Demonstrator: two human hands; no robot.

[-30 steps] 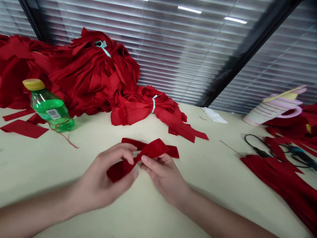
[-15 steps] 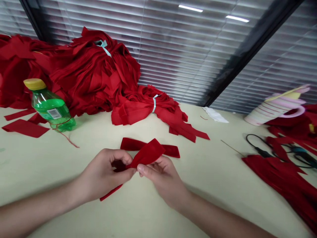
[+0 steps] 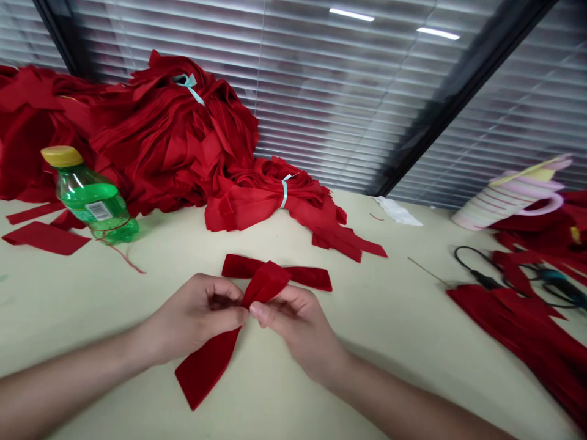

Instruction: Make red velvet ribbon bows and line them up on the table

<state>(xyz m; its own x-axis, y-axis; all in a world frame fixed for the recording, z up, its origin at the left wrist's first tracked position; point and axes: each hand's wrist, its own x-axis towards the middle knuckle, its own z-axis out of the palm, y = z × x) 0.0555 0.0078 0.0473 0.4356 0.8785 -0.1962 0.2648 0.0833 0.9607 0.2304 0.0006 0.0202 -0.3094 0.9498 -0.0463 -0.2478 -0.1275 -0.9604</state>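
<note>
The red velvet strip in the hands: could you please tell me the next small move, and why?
Probably fold the free lower end up to the pinch. The left hand and right hand pinch the red velvet strip mid-length; its upper end looks folded, the lower lies loose on the table.

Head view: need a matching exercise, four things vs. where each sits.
Things:
1. green bottle
2. red strip
3. tied bundle
4. pastel stack

Places:
A. far right, by the blinds
B. pinched between left hand and right hand
C. far left, yellow cap on
D. centre, beyond the hands, pale band around it

Pairs: 1-C, 2-B, 3-D, 4-A
</note>
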